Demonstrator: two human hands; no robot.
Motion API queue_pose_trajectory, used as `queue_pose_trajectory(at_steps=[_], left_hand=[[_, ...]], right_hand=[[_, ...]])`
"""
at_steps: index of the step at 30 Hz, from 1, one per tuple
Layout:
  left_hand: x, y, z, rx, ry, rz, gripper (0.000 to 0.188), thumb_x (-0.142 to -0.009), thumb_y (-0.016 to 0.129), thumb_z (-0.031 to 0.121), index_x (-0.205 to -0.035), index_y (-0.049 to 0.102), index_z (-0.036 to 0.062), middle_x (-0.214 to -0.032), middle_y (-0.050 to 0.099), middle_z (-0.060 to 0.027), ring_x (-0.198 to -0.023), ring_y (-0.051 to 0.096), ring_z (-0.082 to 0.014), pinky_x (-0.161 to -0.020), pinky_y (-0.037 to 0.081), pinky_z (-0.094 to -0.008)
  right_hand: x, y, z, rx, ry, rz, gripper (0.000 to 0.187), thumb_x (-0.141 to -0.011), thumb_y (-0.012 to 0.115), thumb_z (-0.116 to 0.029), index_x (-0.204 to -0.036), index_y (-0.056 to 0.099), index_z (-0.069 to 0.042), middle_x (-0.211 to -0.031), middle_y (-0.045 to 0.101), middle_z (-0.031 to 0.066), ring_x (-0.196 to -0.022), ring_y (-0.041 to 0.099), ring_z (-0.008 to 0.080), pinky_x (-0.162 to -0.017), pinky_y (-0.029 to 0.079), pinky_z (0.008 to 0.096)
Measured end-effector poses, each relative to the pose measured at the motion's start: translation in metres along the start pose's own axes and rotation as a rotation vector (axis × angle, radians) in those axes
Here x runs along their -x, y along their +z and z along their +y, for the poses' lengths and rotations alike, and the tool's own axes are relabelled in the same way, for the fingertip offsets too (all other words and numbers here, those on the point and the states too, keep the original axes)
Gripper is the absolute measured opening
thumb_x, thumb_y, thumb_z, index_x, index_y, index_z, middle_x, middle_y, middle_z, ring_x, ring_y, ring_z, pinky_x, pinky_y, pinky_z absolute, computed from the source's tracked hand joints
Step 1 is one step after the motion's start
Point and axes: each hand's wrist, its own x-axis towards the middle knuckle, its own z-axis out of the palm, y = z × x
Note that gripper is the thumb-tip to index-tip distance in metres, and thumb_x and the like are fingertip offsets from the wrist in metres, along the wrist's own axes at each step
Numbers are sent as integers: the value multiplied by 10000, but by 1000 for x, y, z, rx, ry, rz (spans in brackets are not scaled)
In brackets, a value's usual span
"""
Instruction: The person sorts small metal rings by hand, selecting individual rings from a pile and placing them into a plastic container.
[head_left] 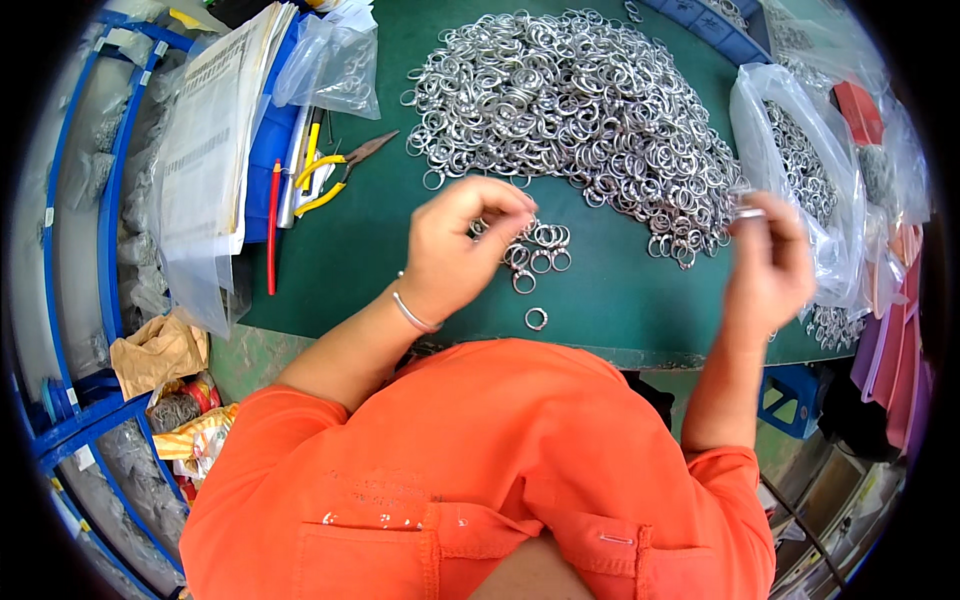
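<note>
Bright, even light, glints all over the rings (560, 100), shine on the plastic bag (345, 65), right hand (768, 265) blurred, shelves (110, 200) bending toward black corners!

My orange shirt (400, 420) and silver bracelet (412, 316) show against a dark green desk (340, 262), where the rings (570, 110) gleam silver-grey. The pliers (345, 170) have yellow handles; the slim pen (273, 230) is bright red. Blue colours the shelf frame (117, 190) and stool (800, 400), plain brown the paper bag (160, 352).
</note>
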Motion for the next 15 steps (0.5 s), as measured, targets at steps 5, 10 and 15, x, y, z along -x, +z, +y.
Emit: queue_pose_trajectory(at_steps=[5, 10, 15], left_hand=[[-7, -12, -5, -154, -16, 74, 69, -840, 650, -41, -878, 601, -11, -942, 650, -77, -837, 603, -108, -711, 479, -226], [-13, -2, -1, -627, 125, -117, 191, -729, 741, 46, -899, 659, 22, -885, 625, -106, -832, 599, -269, -755, 471, -344], [-11, 2, -6, -611, 130, -173, 195, -714, 750, 30, -886, 660, 19, -827, 599, -93, -793, 596, -253, -713, 473, -336]], right_hand=[[-33, -56, 23, -555, 449, 57, 210, -873, 587, 6, -1079, 618, 35, -878, 676, 136, -644, 614, 128, -548, 497, 215], [-5, -11, 16, -695, 727, -234, 154, -856, 603, 24, -998, 657, 43, -851, 684, 139, -644, 635, 135, -494, 506, 225], [6, -13, 16, -776, 758, -276, 153, -858, 605, 28, -1001, 660, 38, -852, 686, 139, -645, 609, 118, -496, 468, 220]])
